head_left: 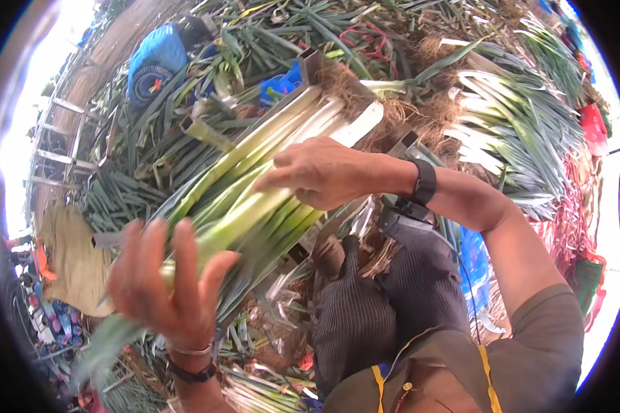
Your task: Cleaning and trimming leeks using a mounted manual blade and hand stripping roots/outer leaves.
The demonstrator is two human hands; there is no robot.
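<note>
Leeks (238,182) lie bunched in a metal frame (313,65) below me; remotely, I see the left hand (169,282) (slightly blurred) spread wide by their leafy end, the right hand (324,172) half-curled over them, grip impossible to tell.

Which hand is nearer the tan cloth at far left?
Left: the left hand appears just right of the tan cloth; the right hand is farther right, at the central leeks.

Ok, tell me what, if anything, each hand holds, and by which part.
Right hand: apparently a leek, by its mid-stalk. Left hand: open and blurred, with no clear hold.
</note>
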